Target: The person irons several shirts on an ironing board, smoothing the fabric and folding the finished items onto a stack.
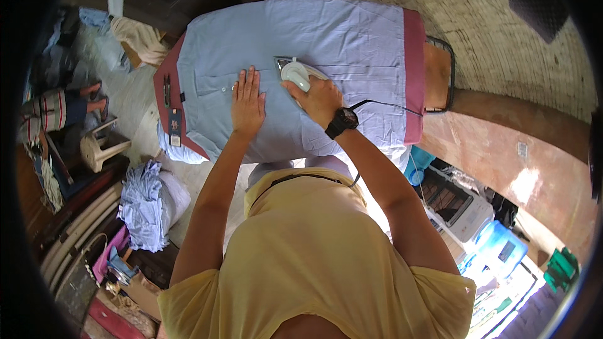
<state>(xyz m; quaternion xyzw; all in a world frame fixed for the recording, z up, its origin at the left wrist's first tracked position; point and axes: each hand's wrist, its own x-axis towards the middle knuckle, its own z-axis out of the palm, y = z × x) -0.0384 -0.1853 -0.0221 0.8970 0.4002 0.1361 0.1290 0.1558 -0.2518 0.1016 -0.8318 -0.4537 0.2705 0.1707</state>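
A light blue shirt (pixel 352 44) lies spread over an ironing board with a dark red cover (pixel 412 75). My right hand (pixel 319 100) is closed around the handle of a white clothes iron (pixel 296 74), whose pointed tip faces the upper left. The iron rests on the cloth; its soleplate is hidden. To its left, my left hand (pixel 249 102) lies flat on the shirt, fingers stretched toward the far side. A dark tag (pixel 174 127) lies near the collar end, at the board's left. The iron's dark cord (pixel 386 106) runs right from beneath my wrist.
A heap of blue garments (pixel 143 204) sits at the lower left, near a small wooden stool (pixel 103 144). Another person's legs (pixel 94 102) show at the far left. A metal rack (pixel 450 75) juts from the board's right end. A blue water jug (pixel 504 248) stands lower right.
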